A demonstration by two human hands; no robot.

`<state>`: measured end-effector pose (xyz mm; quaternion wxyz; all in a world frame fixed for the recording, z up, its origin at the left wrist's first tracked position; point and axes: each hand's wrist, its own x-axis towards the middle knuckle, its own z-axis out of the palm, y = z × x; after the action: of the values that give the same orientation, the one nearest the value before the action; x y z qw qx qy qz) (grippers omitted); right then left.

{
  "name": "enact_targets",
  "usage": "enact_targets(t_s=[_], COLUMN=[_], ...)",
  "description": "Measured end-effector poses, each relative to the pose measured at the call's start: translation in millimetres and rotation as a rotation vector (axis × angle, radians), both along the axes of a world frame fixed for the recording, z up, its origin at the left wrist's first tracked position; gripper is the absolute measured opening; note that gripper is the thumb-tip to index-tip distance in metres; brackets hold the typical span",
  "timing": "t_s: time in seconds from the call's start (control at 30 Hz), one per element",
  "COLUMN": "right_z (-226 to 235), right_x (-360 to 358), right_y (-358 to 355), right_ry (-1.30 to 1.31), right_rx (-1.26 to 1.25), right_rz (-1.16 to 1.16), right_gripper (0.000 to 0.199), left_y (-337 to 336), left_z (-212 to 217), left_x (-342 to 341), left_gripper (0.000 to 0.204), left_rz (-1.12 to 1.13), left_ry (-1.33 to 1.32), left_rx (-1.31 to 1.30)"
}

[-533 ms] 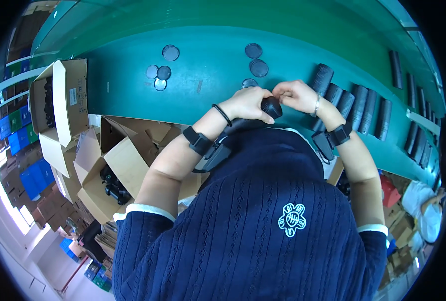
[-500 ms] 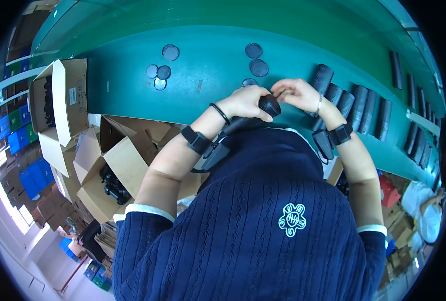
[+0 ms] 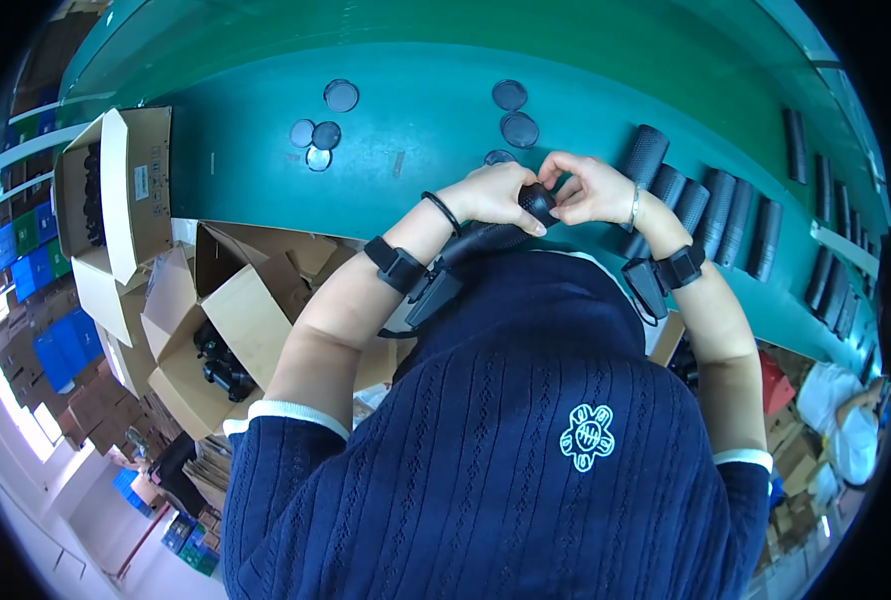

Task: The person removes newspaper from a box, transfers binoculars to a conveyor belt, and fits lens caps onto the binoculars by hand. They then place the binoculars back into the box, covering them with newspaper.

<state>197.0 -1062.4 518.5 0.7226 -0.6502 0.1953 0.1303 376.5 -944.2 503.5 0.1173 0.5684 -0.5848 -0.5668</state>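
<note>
Gripping a black tube [image 3: 500, 232] near its top end, the left hand [image 3: 495, 195] closes round it while the right hand [image 3: 590, 188] pinches that same end with its fingertips [image 3: 557, 196]. The tube runs down from the hands toward the chest, held just above the near edge of the green bench [image 3: 415, 160]. More black tubes [image 3: 705, 205] lie in a row to the right, round caps [image 3: 517, 128] sit beyond the hands, and open cartons [image 3: 215, 310] stand to the left
</note>
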Motion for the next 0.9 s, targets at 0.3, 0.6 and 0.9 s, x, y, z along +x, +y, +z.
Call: enact_targets(t_s=[0.3,0.6,0.9], right_z=[7,16,-41], right_x=[2,11,-1], right_y=[-1,27,-9], right_ry=[0.045,-0.073,-0.047], right_rx=[-0.085,-0.682,-0.729], right_rz=[0.084,0.129,-0.38], right_gripper=[0.039,0.024,0.023], left_y=[3,6,23], left_z=[4,-3,0], left_x=[-6,-8,10], left_gripper=[0.053,0.056,0.059], left_rz=[0.002,0.019,0.118], left_ry=[-0.056,-0.112,-0.043], left_rx=[-0.06,-0.054,-0.116])
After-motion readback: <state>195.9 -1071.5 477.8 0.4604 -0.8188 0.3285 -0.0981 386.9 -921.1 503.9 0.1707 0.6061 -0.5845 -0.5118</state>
